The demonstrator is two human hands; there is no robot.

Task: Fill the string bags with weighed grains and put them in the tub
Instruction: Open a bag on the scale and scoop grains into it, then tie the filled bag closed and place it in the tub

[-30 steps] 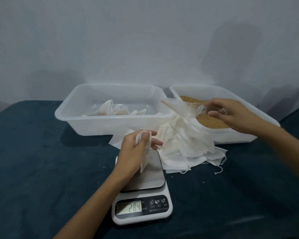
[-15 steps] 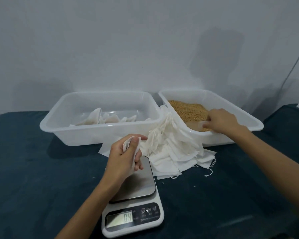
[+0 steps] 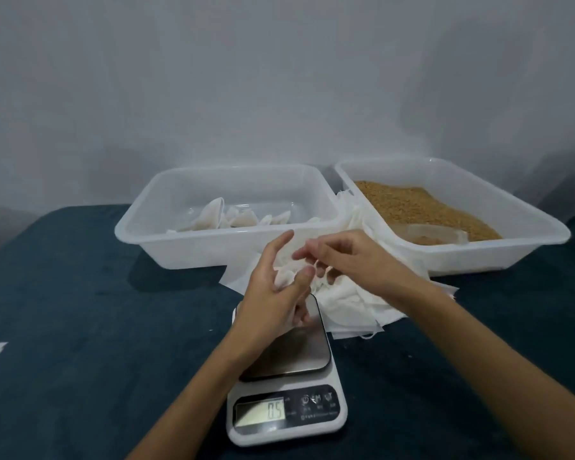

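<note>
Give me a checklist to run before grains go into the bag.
1. Bag in left hand: ok, held above the scale.
2. Bag mouth open: cannot tell; right hand works at it.
3. Scale platform bare: ok.
4. Display at zero: not ok, shows 05.
5. Grains in right tub: ok.
6. Scoop free in the grains: ok.

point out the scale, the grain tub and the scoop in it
scale (image 3: pixel 287 411): head view, on its white front panel by the display
grain tub (image 3: pixel 478 257): head view, on its near wall
scoop (image 3: pixel 435 234): head view, on its clear body lying in the grain
</note>
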